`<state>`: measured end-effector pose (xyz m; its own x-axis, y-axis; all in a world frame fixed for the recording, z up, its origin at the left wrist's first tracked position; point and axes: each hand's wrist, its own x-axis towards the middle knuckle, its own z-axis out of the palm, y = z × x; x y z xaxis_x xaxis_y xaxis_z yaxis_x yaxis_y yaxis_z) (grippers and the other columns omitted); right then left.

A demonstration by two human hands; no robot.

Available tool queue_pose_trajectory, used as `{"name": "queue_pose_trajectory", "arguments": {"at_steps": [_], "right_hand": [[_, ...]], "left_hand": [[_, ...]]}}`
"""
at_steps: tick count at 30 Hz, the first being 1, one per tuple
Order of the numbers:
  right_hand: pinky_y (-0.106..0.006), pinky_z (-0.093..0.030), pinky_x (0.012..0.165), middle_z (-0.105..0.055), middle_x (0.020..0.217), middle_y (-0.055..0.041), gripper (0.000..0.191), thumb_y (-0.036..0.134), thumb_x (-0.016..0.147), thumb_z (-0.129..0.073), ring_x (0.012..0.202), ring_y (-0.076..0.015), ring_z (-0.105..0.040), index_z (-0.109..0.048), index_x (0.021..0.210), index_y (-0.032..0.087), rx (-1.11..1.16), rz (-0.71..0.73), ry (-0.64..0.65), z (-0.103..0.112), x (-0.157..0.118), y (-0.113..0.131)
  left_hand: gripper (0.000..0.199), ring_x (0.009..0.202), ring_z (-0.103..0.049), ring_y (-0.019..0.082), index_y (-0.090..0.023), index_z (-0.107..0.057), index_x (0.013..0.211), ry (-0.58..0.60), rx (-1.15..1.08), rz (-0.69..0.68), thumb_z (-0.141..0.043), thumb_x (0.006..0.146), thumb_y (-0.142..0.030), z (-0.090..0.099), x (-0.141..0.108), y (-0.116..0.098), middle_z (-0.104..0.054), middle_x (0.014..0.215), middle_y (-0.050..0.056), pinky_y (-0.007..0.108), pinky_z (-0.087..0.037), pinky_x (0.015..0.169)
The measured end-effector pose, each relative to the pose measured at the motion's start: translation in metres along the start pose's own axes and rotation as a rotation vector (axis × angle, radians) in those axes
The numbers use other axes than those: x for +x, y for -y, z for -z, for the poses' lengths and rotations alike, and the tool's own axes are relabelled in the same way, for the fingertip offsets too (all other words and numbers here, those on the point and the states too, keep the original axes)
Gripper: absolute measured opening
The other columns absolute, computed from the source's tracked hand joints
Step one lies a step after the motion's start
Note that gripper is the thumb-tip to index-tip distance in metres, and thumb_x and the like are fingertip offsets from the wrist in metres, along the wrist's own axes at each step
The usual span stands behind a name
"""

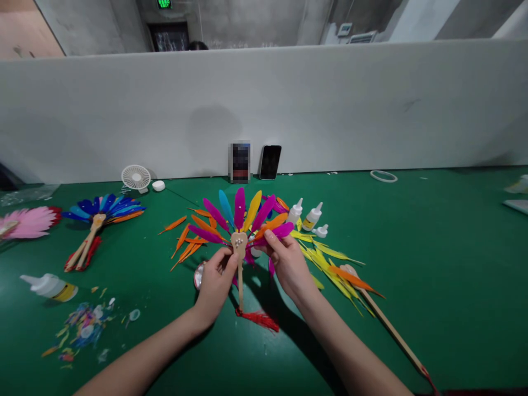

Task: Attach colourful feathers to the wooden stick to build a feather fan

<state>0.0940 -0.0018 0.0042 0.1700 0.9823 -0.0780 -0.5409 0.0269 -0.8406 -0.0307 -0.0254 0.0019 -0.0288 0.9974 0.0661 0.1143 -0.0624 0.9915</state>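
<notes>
A feather fan (238, 243) with a pale wooden handle is held up in front of me. Magenta, orange, yellow and blue feathers spread from its head, which bears small white beads. My left hand (218, 278) grips the handle just below the head. With thumb and fingers, my right hand (286, 256) pinches an orange feather (274, 223) on the fan's right side. From the handle's lower end hangs a red tassel (260, 320). Loose orange feathers (181, 242) lie to the left behind the fan, and yellow-green feathers (330, 264) lie to the right. A small round container (199, 275) is partly hidden by my left hand.
White glue bottles (312, 216) stand behind my right hand; another bottle (51, 287) lies at left near feather scraps (86, 324). A blue feather fan (99, 217), a pink one (31, 223) and a wooden stick (391, 327) lie around. Two phones (270, 162) lean against the partition (330, 110).
</notes>
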Motion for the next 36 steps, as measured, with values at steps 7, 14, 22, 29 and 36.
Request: {"name": "queue_pose_trajectory", "arguments": {"at_steps": [7, 14, 22, 29, 36], "right_hand": [[-0.026, -0.050, 0.063, -0.061, 0.061, 0.0053, 0.020, 0.033, 0.060, -0.072, 0.059, -0.0106, -0.059, -0.059, 0.067, 0.019, -0.066, 0.038, 0.110, 0.004, 0.000, -0.005], [-0.029, -0.050, 0.065, -0.066, 0.072, 0.0000, 0.031, 0.040, 0.062, -0.069, 0.068, -0.0152, -0.063, -0.058, 0.084, 0.021, -0.167, 0.053, 0.131, 0.000, -0.006, -0.002], [-0.028, -0.049, 0.058, -0.064, 0.064, 0.0006, 0.018, 0.035, 0.067, -0.063, 0.061, -0.0153, -0.061, -0.060, 0.077, 0.021, -0.422, 0.106, 0.264, -0.004, -0.013, -0.017], [-0.026, -0.045, 0.057, -0.063, 0.061, 0.0020, 0.004, 0.023, 0.069, -0.056, 0.059, -0.0146, -0.060, -0.059, 0.068, 0.020, -0.545, 0.053, 0.452, -0.008, -0.019, -0.024], [-0.023, -0.040, 0.049, -0.056, 0.053, 0.0046, 0.009, 0.029, 0.067, -0.059, 0.051, -0.0122, -0.052, -0.058, 0.065, 0.020, -0.453, 0.001, 0.427, -0.008, -0.017, -0.024]], "left_hand": [[0.022, 0.057, -0.046, 0.011, -0.017, -0.051, 0.063, -0.075, -0.017, -0.012, -0.054, 0.071, -0.037, 0.002, 0.001, 0.003, -0.049, 0.059, -0.003, 0.022, -0.039, 0.056], [0.027, 0.058, -0.053, 0.012, -0.018, -0.051, 0.065, -0.152, -0.147, -0.008, -0.055, 0.070, -0.044, 0.010, 0.013, 0.005, -0.055, 0.058, -0.002, 0.024, -0.042, 0.058], [0.028, 0.064, -0.057, 0.014, -0.018, -0.053, 0.064, -0.215, -0.185, 0.002, -0.058, 0.066, -0.045, 0.014, 0.020, 0.004, -0.058, 0.062, -0.001, 0.025, -0.043, 0.061], [0.025, 0.055, -0.049, 0.010, -0.016, -0.054, 0.059, -0.164, -0.189, 0.015, -0.060, 0.065, -0.040, 0.009, 0.013, 0.006, -0.052, 0.056, -0.004, 0.022, -0.040, 0.057], [0.032, 0.066, -0.056, 0.015, -0.017, -0.055, 0.067, -0.117, -0.180, 0.044, -0.061, 0.061, -0.048, 0.009, 0.015, 0.003, -0.059, 0.065, 0.000, 0.026, -0.043, 0.064]]}}
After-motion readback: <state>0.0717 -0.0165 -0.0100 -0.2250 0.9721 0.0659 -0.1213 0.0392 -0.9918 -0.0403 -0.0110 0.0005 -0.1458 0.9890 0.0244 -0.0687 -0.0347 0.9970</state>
